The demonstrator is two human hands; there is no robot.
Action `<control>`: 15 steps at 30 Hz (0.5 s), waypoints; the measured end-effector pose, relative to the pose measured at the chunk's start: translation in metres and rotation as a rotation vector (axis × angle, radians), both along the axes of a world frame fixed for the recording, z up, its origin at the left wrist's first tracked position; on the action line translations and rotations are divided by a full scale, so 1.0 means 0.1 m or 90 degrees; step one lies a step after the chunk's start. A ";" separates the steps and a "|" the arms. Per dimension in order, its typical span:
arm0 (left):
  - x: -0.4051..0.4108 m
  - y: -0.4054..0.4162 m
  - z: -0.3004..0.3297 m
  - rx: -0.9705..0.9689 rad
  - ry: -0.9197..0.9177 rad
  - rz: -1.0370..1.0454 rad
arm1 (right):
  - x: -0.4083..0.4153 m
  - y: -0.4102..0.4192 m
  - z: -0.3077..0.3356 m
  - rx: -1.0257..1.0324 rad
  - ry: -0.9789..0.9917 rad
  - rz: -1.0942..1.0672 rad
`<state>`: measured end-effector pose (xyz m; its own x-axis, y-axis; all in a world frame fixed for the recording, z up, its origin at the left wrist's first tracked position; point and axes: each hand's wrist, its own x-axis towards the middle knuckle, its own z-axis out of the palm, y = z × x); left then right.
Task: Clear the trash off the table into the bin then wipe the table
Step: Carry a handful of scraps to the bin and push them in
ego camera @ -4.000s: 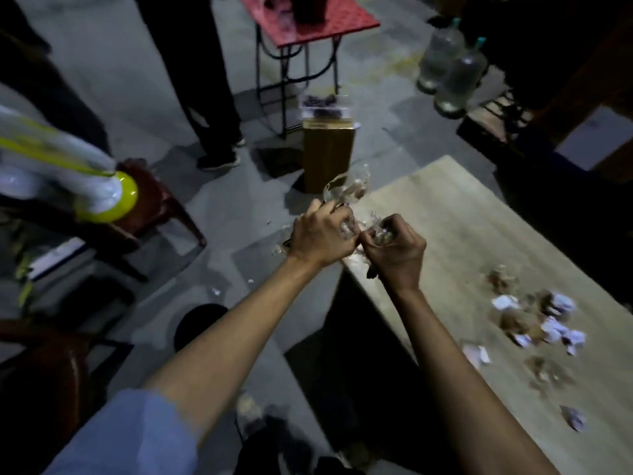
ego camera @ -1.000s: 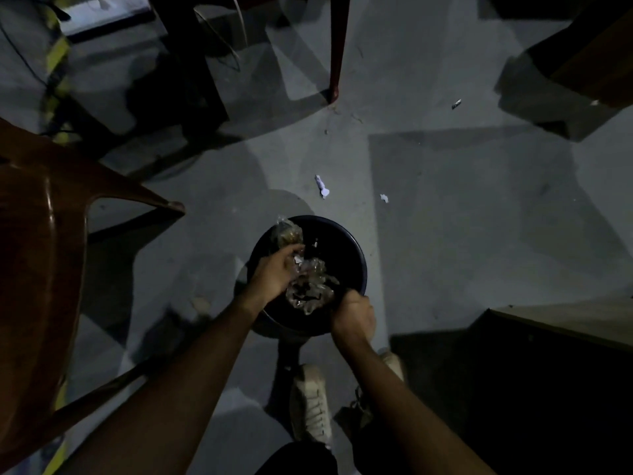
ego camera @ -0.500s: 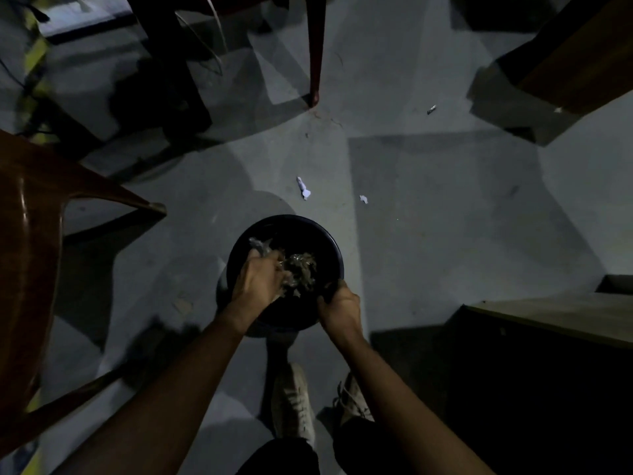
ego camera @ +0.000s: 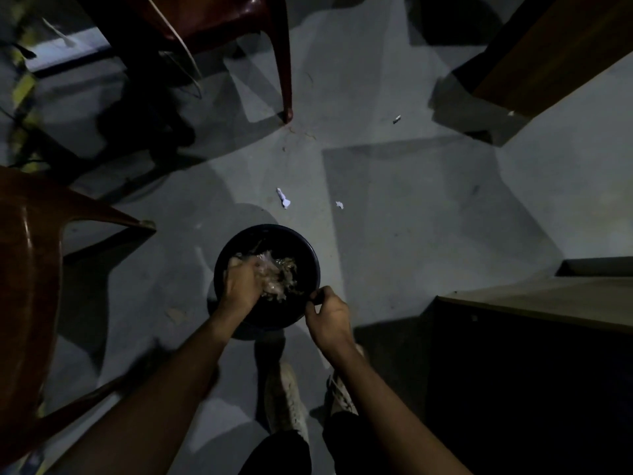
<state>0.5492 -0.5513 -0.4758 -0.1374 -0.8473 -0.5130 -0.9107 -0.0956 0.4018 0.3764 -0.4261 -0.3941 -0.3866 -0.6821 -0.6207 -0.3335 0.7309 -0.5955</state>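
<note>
Trash, a crumpled wad of clear plastic and paper, sits inside the round black bin on the grey floor. Left hand is down in the bin mouth, fingers curled onto the wad's left side; grip partly blurred. Right hand is at the bin's near-right rim, fingers loosely curled, thumb and forefinger close together, nothing seen in them; contact with rim unclear. Two pale shoes just below the bin. Two white scraps on the floor beyond the bin, another farther right. Brown chair at left, dark red chair leg at top. Table corner at right, well apart from the bin.
</note>
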 end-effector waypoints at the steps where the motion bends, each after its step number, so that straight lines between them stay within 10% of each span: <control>1: 0.07 0.01 -0.18 0.014 0.007 0.009 | -0.01 -0.02 0.04 -0.004 0.000 0.006; 5: 0.28 0.00 -0.77 0.022 -0.035 0.067 | -0.04 -0.08 0.16 -0.024 -0.005 0.014; 15: 0.00 0.11 0.18 0.096 0.098 0.114 | 0.00 0.05 0.13 -0.029 0.028 0.043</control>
